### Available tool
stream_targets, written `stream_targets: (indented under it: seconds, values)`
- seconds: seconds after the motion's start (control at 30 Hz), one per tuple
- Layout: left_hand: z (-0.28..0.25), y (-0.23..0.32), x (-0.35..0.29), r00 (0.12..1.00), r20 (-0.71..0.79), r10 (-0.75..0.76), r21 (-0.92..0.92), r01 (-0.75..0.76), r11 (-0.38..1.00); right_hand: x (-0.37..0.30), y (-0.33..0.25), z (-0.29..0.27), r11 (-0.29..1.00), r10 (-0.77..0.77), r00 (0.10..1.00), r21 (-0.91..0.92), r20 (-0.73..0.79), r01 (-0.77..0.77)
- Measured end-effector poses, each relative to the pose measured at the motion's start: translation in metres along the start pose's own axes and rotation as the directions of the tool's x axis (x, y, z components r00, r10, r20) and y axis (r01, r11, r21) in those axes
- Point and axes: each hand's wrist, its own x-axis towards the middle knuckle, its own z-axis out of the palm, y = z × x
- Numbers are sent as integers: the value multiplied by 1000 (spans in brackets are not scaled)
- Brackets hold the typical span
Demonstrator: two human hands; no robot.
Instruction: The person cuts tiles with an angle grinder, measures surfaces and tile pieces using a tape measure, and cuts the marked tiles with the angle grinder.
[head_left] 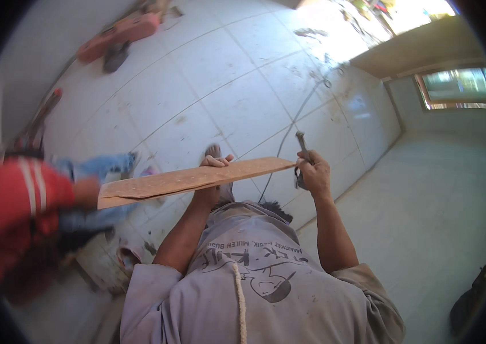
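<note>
A long, thin brown wooden board (197, 180) lies across in front of my chest, its lower edge looking split or layered. My left hand (216, 163) grips the board near its middle, with fingers curled over the far edge and the wrist below. My right hand (315, 175) is closed round a dark metal hand tool (302, 140) beside the board's right end. Part of the tool sticks up above the fist and a dark part shows below; its exact kind is unclear. At the left, a co-worker's blurred hand (86, 192) is at the board's other end.
The co-worker in a red sleeve (19, 192) is close on my left. A dark cable (295, 117) runs over the white tiled floor (214, 74). A reddish long case or tool (119, 37) lies at the far left. A wooden-framed window (457, 89) is at the right.
</note>
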Motion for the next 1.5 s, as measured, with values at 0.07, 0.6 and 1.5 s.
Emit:
stream_targets:
  seconds: [0.07,0.6,1.5]
  values:
    - [5,-17,61,997,62,-35,-65,39,997,46,6,-15,989,126,988,85,-91,-118]
    - [184,-76,626,844,527,-99,-147,205,968,350,-26,-84,927,362,865,230,-349,-295]
    - [722,-342,1346,164,700,-695,543,510,667,1120,-64,-432,902,218,538,-42,-814,-430]
